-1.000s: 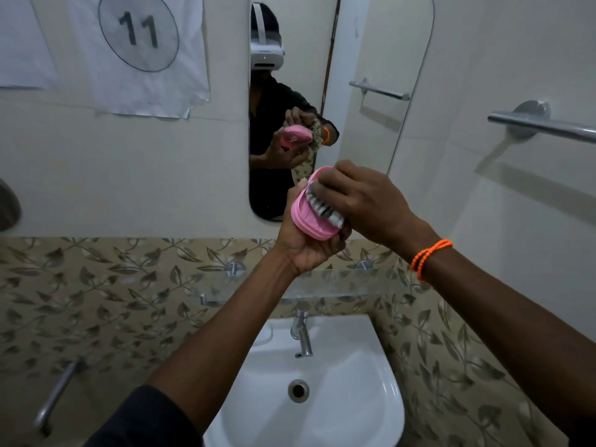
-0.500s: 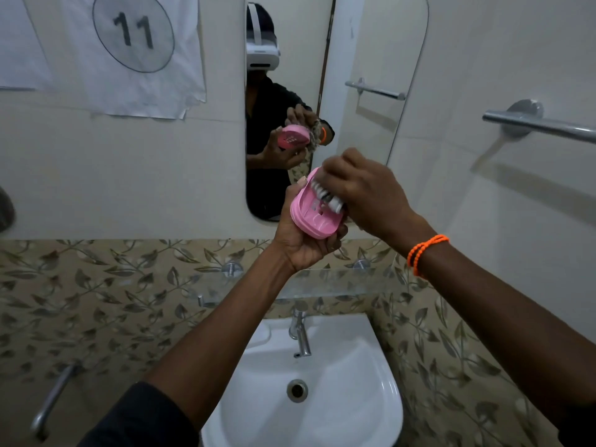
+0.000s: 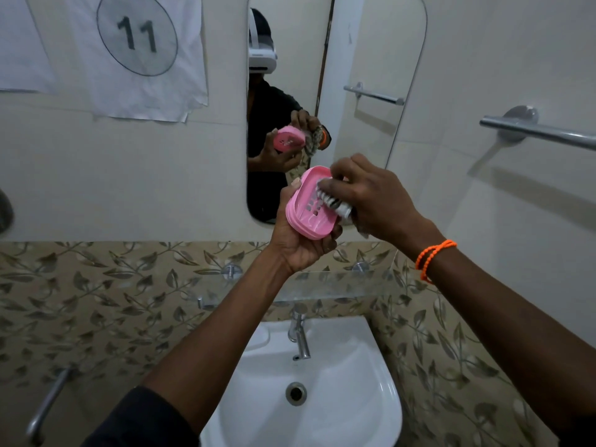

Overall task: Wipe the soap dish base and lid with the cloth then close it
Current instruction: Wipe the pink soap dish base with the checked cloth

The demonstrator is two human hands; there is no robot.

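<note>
- The left hand point(image 3: 298, 240) grips the pink soap dish point(image 3: 311, 203) from below and behind, fingers curled round its edges, holding it up in front of the lower edge of the mirror point(image 3: 335, 91).
- The soap dish is tilted, its open inside turned toward the camera; slots show in its floor.
- The right hand point(image 3: 371, 196) has its fingers bunched round a striped cloth point(image 3: 332, 201) and presses the cloth into the inside of the soap dish, on the side nearer that hand.
- An orange bead bracelet point(image 3: 433, 258) sits on the right wrist.
- Below the mirror, well under the soap dish, a white sink point(image 3: 354, 398) carries a metal tap point(image 3: 300, 337); a glass shelf point(image 3: 322, 285) runs between the mirror and the sink.
- A paper sheet point(image 3: 138, 53) marked 11 inside a circle hangs on the wall beside the mirror, on the left-hand side.
- A metal towel bar point(image 3: 535, 132) is fixed to the wall on the mirror's other side.
- In the mirror the person's reflection shows both hands, the pink soap dish and the cloth.
</note>
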